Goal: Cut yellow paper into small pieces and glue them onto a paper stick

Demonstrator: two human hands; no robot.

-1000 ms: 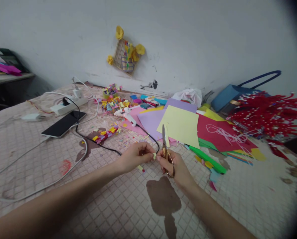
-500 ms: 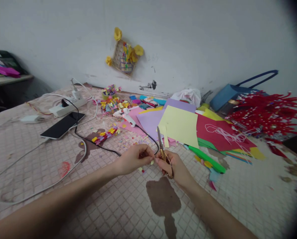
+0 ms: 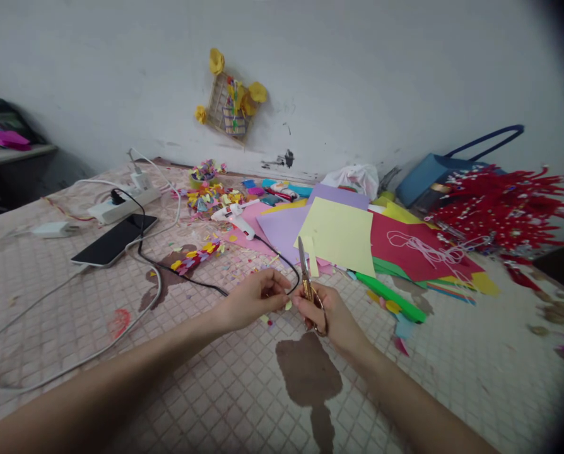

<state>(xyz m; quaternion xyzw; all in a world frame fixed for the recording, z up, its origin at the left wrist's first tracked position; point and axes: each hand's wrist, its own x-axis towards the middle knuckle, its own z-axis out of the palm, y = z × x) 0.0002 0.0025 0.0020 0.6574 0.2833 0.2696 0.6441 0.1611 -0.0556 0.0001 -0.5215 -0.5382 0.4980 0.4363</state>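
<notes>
My left hand (image 3: 256, 299) is closed in a pinch near the middle of the view, with a small pale yellow paper piece (image 3: 288, 305) at its fingertips. Gold-handled scissors (image 3: 306, 277) rest in my right hand (image 3: 329, 310), their blades together and pointing away from me. The right thumb and fingertips come close to the left ones; whether they touch the paper piece I cannot tell. Just beyond the hands lie a pale yellow sheet (image 3: 341, 236) and a narrow yellow strip (image 3: 313, 258). A white glue gun (image 3: 235, 217) lies farther off, its black cord passing behind my left hand.
On the left are a phone (image 3: 116, 241), a power strip (image 3: 123, 205) and looping white cables. Small paper cut-outs (image 3: 211, 198) lie heaped at the back. To the right are red paper (image 3: 405, 243), white string (image 3: 424, 247), red fuzzy stems (image 3: 509, 208) and a blue bag (image 3: 428, 176).
The whole view has shifted slightly, so things sit a little farther left and up. Both hands keep nearly the same pose, and the fingertips look slightly farther apart.
</notes>
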